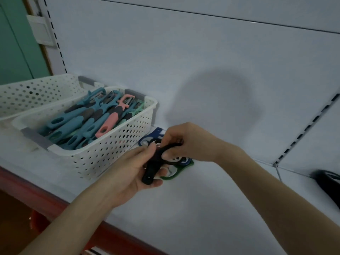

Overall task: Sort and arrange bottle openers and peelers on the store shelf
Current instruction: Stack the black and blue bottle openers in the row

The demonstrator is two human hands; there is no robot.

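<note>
Left hand (132, 172) cradles the lower end of a black bottle opener (156, 161), fingers curled under its handle, while the right hand (187, 142) pinches the looped head from above. The opener is held just above the shelf (202, 208), near its back edge, over a small pile of openers: a blue one (147, 139) against the back panel, a green one (181, 169) nearer the front, and what looks like a second blue piece between them. That makes at least three lying down plus the one in hand; the hands hide the rest.

Just left of the pile stands a white perforated basket (110, 155) filled with peelers (88, 122), mostly teal with one pink, too tangled to count. A second white basket (36, 91) sits behind it at the shelf's back left corner, two baskets in all.

To place the opener well, it would probably be best laid flat, turned the same way as the others, with its head clear of their loops so it does not snag.
</note>
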